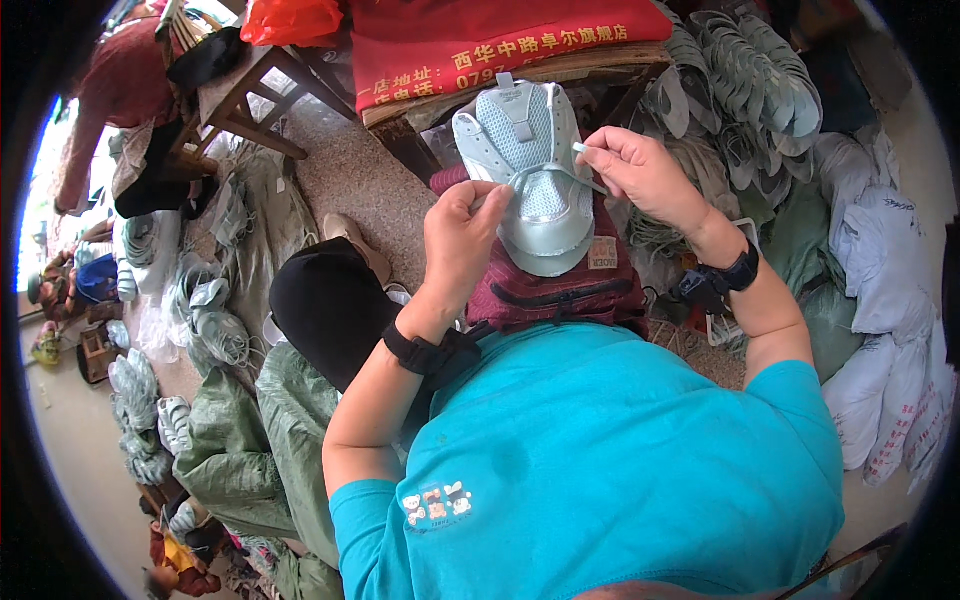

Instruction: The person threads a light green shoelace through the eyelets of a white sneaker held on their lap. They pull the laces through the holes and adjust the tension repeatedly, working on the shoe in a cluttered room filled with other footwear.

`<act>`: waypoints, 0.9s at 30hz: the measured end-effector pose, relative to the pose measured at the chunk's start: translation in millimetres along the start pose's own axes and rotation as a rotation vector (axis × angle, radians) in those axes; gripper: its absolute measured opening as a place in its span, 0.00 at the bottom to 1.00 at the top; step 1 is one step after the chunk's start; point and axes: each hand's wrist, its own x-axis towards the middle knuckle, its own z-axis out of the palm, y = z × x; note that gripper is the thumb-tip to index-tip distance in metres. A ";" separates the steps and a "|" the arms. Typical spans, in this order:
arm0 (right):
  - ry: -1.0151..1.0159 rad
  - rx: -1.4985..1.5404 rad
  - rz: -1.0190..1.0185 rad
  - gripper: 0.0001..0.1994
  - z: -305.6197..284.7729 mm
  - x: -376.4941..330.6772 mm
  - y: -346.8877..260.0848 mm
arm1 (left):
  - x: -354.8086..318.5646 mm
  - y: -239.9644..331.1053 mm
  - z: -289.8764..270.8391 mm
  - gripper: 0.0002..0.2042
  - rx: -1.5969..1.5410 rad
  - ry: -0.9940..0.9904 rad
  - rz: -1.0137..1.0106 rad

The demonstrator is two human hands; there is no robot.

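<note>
A pale blue-grey shoe upper (548, 228) rests on the dark red cloth (600, 285) over my lap, its rounded toe toward me and its mesh tongue (522, 115) pointing away. A light grey-green lace (545, 170) crosses the upper low on the tongue, near the toe. My left hand (462, 232) is closed in a pinch on the lace at the left side. To the right, my right hand (645, 175) pinches the lace near its pale tip, raised slightly off the shoe. Upper eyelets along both sides look unlaced.
Beyond the shoe stands a wooden table (520, 78) under a red printed cloth (500, 35). Bundled shoe parts (755, 80) hang at the far right, above white sacks (885, 260). Green sacks (235, 440) and a black rounded object (325, 300) lie left. Another person (110, 90) is at far left.
</note>
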 end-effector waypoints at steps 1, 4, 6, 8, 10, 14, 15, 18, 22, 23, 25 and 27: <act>0.014 0.018 -0.010 0.11 2.0 0.0 -1.3 | -0.1 4.3 -0.4 0.10 -0.019 -0.007 -0.043; -0.004 0.062 -0.139 0.11 6.8 7.0 22.3 | 3.2 -4.1 -0.5 0.10 -0.121 0.002 -0.075; -0.005 0.067 -0.121 0.11 10.0 7.8 21.8 | 5.1 -8.5 -3.0 0.10 -0.181 -0.025 -0.130; -0.005 0.066 -0.095 0.11 11.3 7.1 18.4 | 6.7 -9.6 -3.1 0.09 -0.247 -0.050 -0.168; -0.004 0.061 -0.058 0.10 8.8 5.0 7.7 | 7.9 -9.0 -0.7 0.09 -0.317 -0.072 -0.188; 0.021 0.010 -0.098 0.11 8.1 3.2 3.3 | 11.2 6.8 1.6 0.09 -0.370 -0.082 -0.205; 0.028 0.002 -0.107 0.11 8.9 3.7 5.0 | 13.8 3.7 2.7 0.09 -0.354 -0.078 -0.179; 0.034 -0.006 -0.103 0.11 9.5 3.4 3.4 | 19.3 -3.9 3.3 0.09 -0.203 -0.080 -0.067; 0.033 0.002 -0.094 0.11 11.0 5.9 15.0 | 20.7 -4.3 3.3 0.10 -0.033 -0.047 0.070; 0.023 0.004 -0.094 0.11 10.5 7.1 17.1 | 21.7 -3.4 2.5 0.10 -0.039 -0.048 0.051; 0.001 0.009 -0.095 0.11 8.5 9.4 19.2 | 23.8 -0.3 1.1 0.10 -0.053 -0.049 0.011; 0.049 -0.126 -0.084 0.11 7.6 12.2 17.0 | 21.7 1.5 4.9 0.09 0.109 -0.001 0.184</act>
